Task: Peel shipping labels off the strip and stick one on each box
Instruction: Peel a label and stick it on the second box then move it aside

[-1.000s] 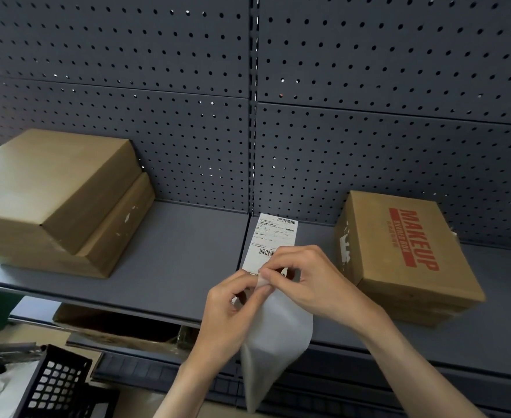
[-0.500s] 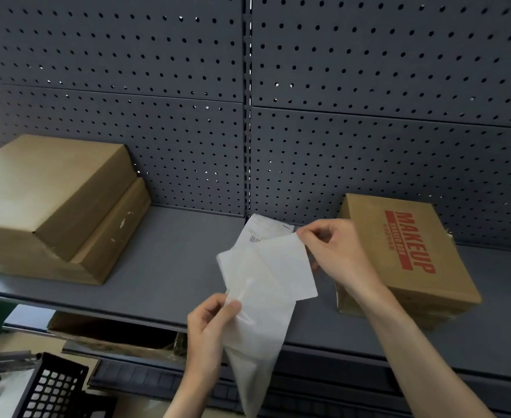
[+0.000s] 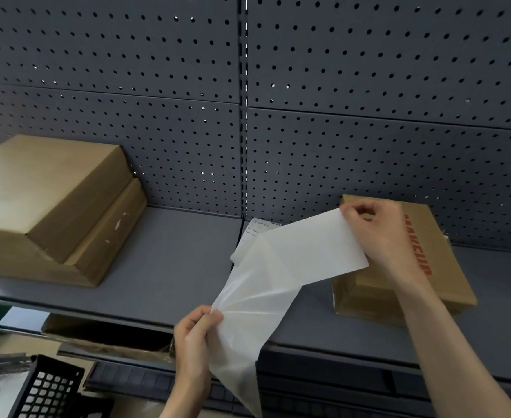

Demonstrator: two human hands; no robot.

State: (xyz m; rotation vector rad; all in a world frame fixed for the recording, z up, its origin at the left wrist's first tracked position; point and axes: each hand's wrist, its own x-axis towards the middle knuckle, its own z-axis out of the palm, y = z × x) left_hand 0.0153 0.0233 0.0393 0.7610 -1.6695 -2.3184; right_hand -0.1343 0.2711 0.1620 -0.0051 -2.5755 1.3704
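Observation:
My right hand pinches the top corner of a white shipping label, blank side toward me, lifted mostly off the glossy backing strip. My left hand grips that strip low down, and its tail hangs below the shelf edge. A printed label still on the strip peeks out behind. A brown box with red MAKEUP lettering sits on the shelf right behind my right hand. Two plain brown boxes are stacked at the left.
A grey metal shelf with a pegboard back wall holds the boxes. Below it lies an open cardboard box on a lower shelf. A black plastic crate stands at the bottom left.
My right hand has pulled the label up and to the right, off the backing, toward the MAKEUP box. My left hand slid down the strip and holds it taut.

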